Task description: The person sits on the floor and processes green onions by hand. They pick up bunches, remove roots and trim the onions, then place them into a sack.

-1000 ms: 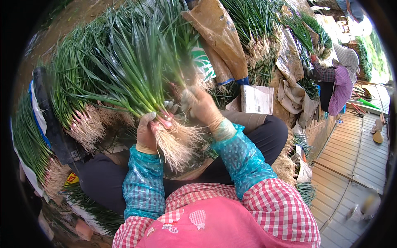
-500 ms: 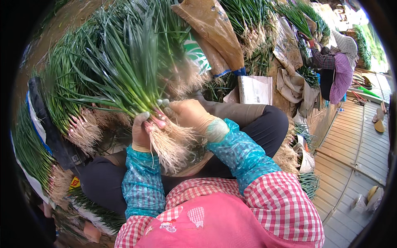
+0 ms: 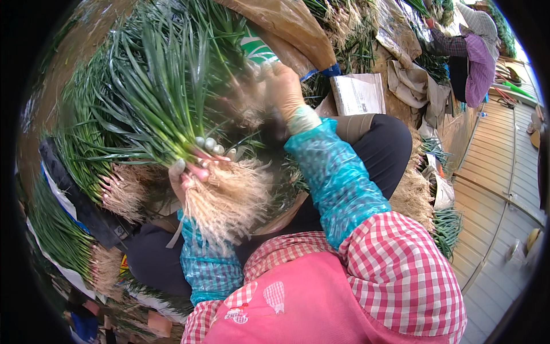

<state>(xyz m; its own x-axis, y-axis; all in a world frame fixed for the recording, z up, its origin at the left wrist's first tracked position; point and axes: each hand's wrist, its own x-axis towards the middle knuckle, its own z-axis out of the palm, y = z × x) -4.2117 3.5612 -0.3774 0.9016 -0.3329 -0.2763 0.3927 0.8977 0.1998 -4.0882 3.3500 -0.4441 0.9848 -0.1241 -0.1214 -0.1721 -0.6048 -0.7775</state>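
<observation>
My left hand (image 3: 177,174), gloved with grey fingertips, is wrapped round a thick bunch of green onions (image 3: 166,109). Its long leaves fan away from me, while the pinkish bulbs and pale, stringy roots point toward my lap. My gloved right hand (image 3: 285,89) is apart from this bunch, out beyond my knee. It is beside loose green onions (image 3: 247,109) whose roots are blurred. Motion smears its fingers, so I cannot make out whether they grip anything. Blue-green plastic sleeves cover both forearms.
More green onions (image 3: 123,192) lie in piles to the left. A dark padded strip (image 3: 71,183) runs between them. Brown sheeting (image 3: 292,28) and a flat carton (image 3: 358,94) are ahead. Another person (image 3: 478,57) works at far right, beside metal floor panels (image 3: 487,172).
My right hand has left the bunch and moved forward to the loose green onions. My left hand keeps the bunch, now slightly lower and further left, its roots spread wider.
</observation>
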